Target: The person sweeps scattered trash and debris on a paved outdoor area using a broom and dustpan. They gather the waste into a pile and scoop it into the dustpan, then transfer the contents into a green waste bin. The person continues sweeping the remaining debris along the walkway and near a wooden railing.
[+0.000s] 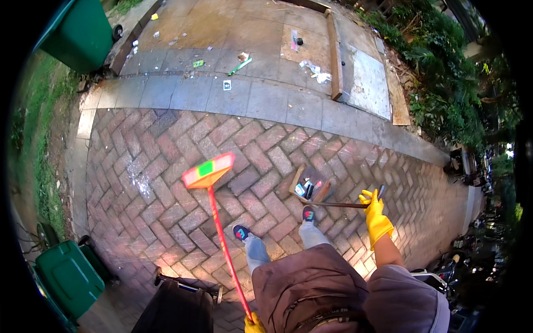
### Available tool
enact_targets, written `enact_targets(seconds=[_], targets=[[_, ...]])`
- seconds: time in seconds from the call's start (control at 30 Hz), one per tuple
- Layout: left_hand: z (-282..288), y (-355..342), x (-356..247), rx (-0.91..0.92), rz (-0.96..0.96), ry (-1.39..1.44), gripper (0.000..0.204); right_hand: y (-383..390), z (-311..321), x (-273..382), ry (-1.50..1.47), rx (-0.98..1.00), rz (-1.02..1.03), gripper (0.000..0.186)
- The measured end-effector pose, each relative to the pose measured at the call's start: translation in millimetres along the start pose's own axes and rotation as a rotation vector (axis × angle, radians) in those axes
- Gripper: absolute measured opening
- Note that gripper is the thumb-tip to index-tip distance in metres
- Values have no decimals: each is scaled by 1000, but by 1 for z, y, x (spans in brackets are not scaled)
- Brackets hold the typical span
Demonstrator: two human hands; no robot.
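My left hand (254,323), in a yellow glove, is closed round the lower part of a red broom handle at the bottom edge. The broom (217,213) stretches away from me, its pink, green and orange head over the brick paving at left of centre. To the right, my gloved right hand (378,217) grips the dark handle of a long-handled dustpan (296,180). Several bits of litter (310,187) lie in the pan, just beyond my right shoe. Broom head and dustpan are well apart.
Litter, including a green-and-white piece (240,66) and white scraps (319,73), lies on the grey slabs ahead. Green wheeled bins (78,36) (69,280) stand at left. A dark bin (176,308) is close by my left. A wooden beam (335,61) edges the slabs.
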State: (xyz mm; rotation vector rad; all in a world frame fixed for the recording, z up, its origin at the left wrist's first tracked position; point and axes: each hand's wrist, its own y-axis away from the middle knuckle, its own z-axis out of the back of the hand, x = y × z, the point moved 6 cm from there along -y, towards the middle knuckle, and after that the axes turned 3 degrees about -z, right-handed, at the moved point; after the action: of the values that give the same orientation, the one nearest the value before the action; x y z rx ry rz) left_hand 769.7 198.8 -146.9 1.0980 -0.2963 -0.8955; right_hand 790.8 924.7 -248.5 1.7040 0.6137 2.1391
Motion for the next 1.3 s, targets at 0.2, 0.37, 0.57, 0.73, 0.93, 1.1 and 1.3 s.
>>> enact_targets(seconds=[0.2,0.37,0.57,0.73,0.93,1.1,1.3], targets=[[-77,-29,-76,-100,-89,-158,41,-58,59,85,283,113,-46,59],[-197,-81,-119,-220,-202,-319,47,-135,140,95,159,193,168,59],[-292,-179,-332,-285,-340,-209,52,-173,160,95,100,200,118,61],[-332,-133,-522,19,-476,90,45,-203,197,108,-5,-17,-60,65],[-384,-97,-410,-25,-150,28,47,-249,267,86,-302,-178,-115,58],[-449,-118,-694,-19,-518,157,46,-286,278,108,-349,-318,-130,57],[-456,-108,-847,104,-608,123,41,-360,334,159,-377,-515,-188,56]])
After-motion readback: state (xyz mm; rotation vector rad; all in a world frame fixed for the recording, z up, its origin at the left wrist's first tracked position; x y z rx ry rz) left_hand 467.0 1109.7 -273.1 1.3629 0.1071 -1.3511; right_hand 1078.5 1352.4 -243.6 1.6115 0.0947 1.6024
